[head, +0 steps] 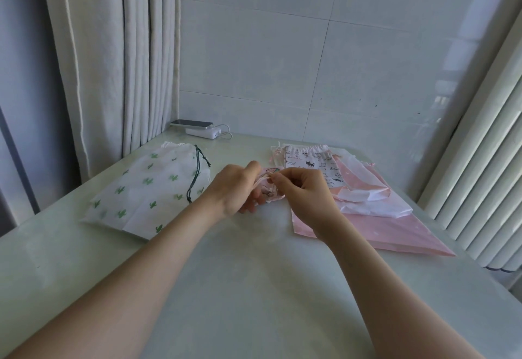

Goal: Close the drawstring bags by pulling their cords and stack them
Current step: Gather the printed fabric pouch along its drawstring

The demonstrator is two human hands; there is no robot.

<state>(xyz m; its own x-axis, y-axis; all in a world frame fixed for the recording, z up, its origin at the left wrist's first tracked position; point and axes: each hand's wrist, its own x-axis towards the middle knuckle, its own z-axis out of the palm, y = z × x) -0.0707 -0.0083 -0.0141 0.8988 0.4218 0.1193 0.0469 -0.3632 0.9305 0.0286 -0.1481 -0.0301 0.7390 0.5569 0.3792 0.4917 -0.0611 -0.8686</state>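
A small pink printed drawstring bag (267, 189) sits bunched between my hands at the table's middle. My left hand (236, 189) grips its gathered body. My right hand (303, 189) pinches its pale cord at the bag's mouth. On the left lies a white bag with green cacti (147, 192), its dark green cord (195, 178) trailing along its right side. On the right a small white bag with cat drawings (310, 165) lies on top of a white bag (364, 197) and a large pink bag (395, 228).
The pale green table (254, 274) stretches toward me. A phone (192, 123) rests on a white power bank (202, 132) at the back edge. Curtains (113, 62) hang at the left, a ribbed radiator (485, 175) stands at the right.
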